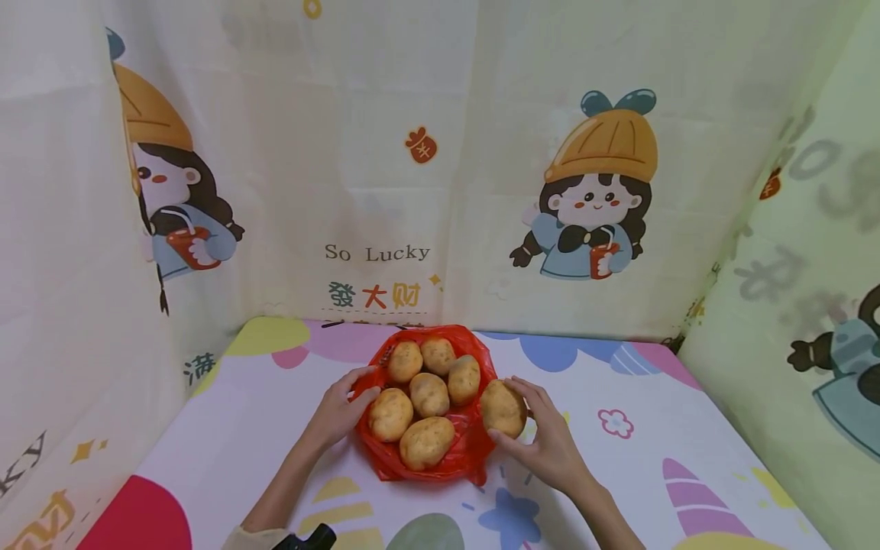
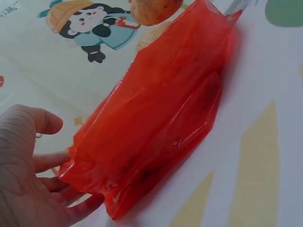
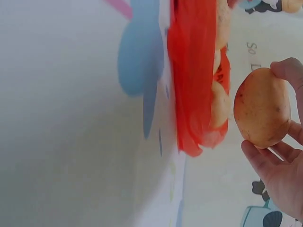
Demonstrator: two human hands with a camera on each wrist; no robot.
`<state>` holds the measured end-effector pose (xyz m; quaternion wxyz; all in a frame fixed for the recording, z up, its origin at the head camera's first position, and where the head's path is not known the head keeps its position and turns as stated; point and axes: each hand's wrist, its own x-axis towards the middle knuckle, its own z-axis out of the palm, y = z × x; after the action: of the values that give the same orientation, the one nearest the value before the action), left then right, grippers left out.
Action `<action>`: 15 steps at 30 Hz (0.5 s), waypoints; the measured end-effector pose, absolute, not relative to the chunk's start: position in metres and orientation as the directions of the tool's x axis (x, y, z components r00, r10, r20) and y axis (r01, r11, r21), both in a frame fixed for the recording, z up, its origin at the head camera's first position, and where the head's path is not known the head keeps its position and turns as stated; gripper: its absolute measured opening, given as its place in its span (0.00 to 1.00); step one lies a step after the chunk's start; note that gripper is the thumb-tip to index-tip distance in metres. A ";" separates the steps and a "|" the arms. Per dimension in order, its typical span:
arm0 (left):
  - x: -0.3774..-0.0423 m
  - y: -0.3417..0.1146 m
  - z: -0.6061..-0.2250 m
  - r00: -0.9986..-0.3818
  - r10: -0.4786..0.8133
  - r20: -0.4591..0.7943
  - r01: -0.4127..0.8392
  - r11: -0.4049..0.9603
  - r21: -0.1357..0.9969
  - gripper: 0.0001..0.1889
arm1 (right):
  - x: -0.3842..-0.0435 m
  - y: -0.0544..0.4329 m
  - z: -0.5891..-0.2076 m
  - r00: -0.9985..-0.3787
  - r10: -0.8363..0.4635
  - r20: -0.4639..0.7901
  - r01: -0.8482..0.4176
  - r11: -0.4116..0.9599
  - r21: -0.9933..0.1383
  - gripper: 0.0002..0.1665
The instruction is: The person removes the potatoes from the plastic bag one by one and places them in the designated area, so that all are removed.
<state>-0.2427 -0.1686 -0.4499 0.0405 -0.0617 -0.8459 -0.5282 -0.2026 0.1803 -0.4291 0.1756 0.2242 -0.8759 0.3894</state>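
Note:
A red plastic bag (image 1: pixel 474 451) stands on the table with its mouth spread wide, and several potatoes (image 1: pixel 429 394) lie inside it. My right hand (image 1: pixel 550 443) grips another potato (image 1: pixel 504 409) between thumb and fingers, raised at the bag's right rim. The right wrist view shows this potato (image 3: pixel 262 108) upright in the fingers, beside the bag (image 3: pixel 194 75). At the bag's left side is my left hand (image 1: pixel 344 405), its thumb and fingers apart. In the left wrist view its loosely bent fingers (image 2: pixel 87 208) reach the bag's side (image 2: pixel 151 127), with the thumb standing off.
A white cloth with coloured prints covers the table (image 1: pixel 591 489). Printed cloth walls (image 1: pixel 474 191) rise at the back and on both sides. A small black object (image 1: pixel 305 538) shows by the left sleeve (image 1: pixel 256 539) at the bottom edge.

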 end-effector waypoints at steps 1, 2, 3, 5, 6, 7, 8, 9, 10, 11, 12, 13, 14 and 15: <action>-0.242 -0.169 -0.450 -0.988 0.064 0.137 0.151 0.435 0.888 0.24 | -0.203 0.182 -0.429 -0.836 -0.251 0.487 -0.530 0.598 -0.601 0.45; -0.242 -0.169 -0.449 -0.988 0.065 0.138 0.153 0.434 0.888 0.24 | -0.204 0.184 -0.429 -0.836 -0.246 0.490 -0.528 0.601 -0.600 0.45; -0.242 -0.169 -0.449 -0.988 0.065 0.139 0.153 0.434 0.888 0.24 | -0.204 0.186 -0.429 -0.837 -0.240 0.492 -0.525 0.603 -0.600 0.45; -0.242 -0.169 -0.448 -0.988 0.069 0.139 0.156 0.433 0.888 0.24 | -0.205 0.190 -0.430 -0.843 -0.227 0.488 -0.513 0.613 -0.601 0.45; -0.242 -0.169 -0.448 -0.988 0.072 0.138 0.156 0.435 0.887 0.24 | -0.205 0.192 -0.430 -0.847 -0.221 0.483 -0.505 0.615 -0.605 0.45; -0.242 -0.169 -0.448 -0.988 0.073 0.134 0.153 0.435 0.887 0.24 | -0.206 0.194 -0.431 -0.851 -0.216 0.478 -0.499 0.618 -0.608 0.45; -0.242 -0.169 -0.448 -0.989 0.073 0.132 0.151 0.436 0.887 0.24 | -0.207 0.195 -0.431 -0.856 -0.212 0.472 -0.491 0.618 -0.614 0.45; -0.242 -0.169 -0.448 -0.989 0.074 0.129 0.148 0.436 0.888 0.24 | -0.207 0.197 -0.431 -0.860 -0.208 0.466 -0.485 0.618 -0.619 0.45; -0.241 -0.169 -0.448 -0.989 0.075 0.126 0.146 0.438 0.887 0.25 | -0.208 0.198 -0.432 -0.863 -0.205 0.463 -0.480 0.620 -0.621 0.45; -0.241 -0.169 -0.448 -0.989 0.077 0.123 0.144 0.440 0.887 0.25 | -0.209 0.200 -0.433 -0.865 -0.201 0.459 -0.475 0.620 -0.625 0.45; -0.241 -0.169 -0.448 -0.990 0.079 0.120 0.143 0.443 0.885 0.25 | -0.210 0.201 -0.433 -0.867 -0.198 0.458 -0.473 0.618 -0.628 0.45; -0.241 -0.169 -0.447 -0.989 0.082 0.120 0.144 0.447 0.883 0.25 | -0.211 0.202 -0.434 -0.867 -0.196 0.458 -0.471 0.620 -0.627 0.45; -0.241 -0.169 -0.447 -0.989 0.083 0.119 0.143 0.450 0.881 0.26 | -0.212 0.204 -0.434 -0.866 -0.196 0.460 -0.472 0.622 -0.625 0.44; -0.241 -0.168 -0.447 -0.989 0.083 0.118 0.143 0.453 0.880 0.26 | -0.213 0.205 -0.435 -0.865 -0.195 0.462 -0.473 0.624 -0.622 0.44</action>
<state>-0.2411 -0.1685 -0.4472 0.0290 -0.0664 -0.8519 -0.5186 -0.2134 0.2049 -0.4350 0.1781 0.1889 -0.8833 0.3903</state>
